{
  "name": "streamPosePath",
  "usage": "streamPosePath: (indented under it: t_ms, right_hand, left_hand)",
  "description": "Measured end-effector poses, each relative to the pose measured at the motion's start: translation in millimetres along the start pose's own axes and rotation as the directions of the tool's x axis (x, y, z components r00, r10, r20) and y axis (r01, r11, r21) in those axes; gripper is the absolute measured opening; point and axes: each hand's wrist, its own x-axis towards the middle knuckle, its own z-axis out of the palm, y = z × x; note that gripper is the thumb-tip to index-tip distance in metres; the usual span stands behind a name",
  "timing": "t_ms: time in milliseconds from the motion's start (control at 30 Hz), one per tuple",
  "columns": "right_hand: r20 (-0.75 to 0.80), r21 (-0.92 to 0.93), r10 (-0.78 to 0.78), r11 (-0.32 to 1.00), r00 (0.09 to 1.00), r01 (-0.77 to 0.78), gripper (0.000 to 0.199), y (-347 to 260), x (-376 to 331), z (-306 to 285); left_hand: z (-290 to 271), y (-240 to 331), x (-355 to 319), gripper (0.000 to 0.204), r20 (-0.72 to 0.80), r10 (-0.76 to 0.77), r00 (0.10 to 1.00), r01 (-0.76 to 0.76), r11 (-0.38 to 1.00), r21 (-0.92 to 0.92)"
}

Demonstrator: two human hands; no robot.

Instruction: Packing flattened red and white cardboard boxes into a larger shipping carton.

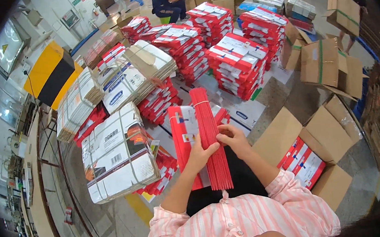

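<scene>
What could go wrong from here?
1. The red bundle may fan out at its near end: the only band visible sits near the far end.
2. It could slip if the left hand loosens; the right hand is only at its edge.
3. The white bale lies on red packs and might crease them.

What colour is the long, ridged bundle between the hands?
The ridged bundle is red; head view.

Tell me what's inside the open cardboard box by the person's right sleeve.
Inside the open cardboard box are red-and-white packs. Only the top ones show; whatever lies beneath them is covered.
</scene>
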Motion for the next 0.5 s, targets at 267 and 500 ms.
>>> streamPosePath:
  t_ms: [267, 500]
  right_hand:
    - [0.04, 0.059, 0.054, 0.997, 0.998, -0.056, 0.027, -1, 7, -6]
    - [0.117, 0.103, -0.023, 0.995, 0.993, 0.011, 0.013, 15, 21, -22]
  left_hand:
    - [-9, -25, -4, 0.073, -0.145, 0.05, 0.988, -0.03, 0.99, 0.14]
    - [-6, -22, -13, 0.076, -0.249, 0.1, 0.963, -0.039, 0.97, 0.238]
